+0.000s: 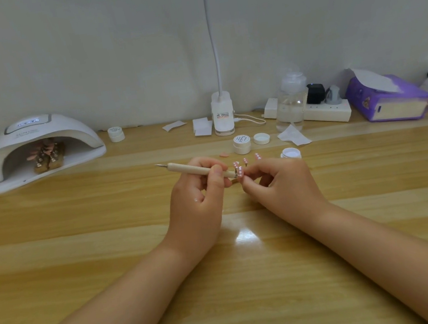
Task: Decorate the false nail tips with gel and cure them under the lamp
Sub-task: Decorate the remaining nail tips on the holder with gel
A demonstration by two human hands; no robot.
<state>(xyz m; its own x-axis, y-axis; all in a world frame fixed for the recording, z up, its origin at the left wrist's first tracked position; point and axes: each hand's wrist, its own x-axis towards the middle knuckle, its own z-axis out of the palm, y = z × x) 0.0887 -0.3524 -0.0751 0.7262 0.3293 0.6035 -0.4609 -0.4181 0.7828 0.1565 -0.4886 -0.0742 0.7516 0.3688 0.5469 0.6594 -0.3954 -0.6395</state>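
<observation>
Wooden table [83, 264], white wall behind. Left hand [198, 192] grips dotting pen [197, 168], right hand [279, 182] pinches pink dotted nail tips [239, 170], both in front of gel jar [241, 144]; curing lamp [41, 148] far left of jar, more tips inside.

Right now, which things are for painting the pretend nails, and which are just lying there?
For the job: wooden tool in left hand, dotted nail tips in right hand, open gel pot, curing lamp.

Lying about: tissue box, power strip, clear bottle.
</observation>
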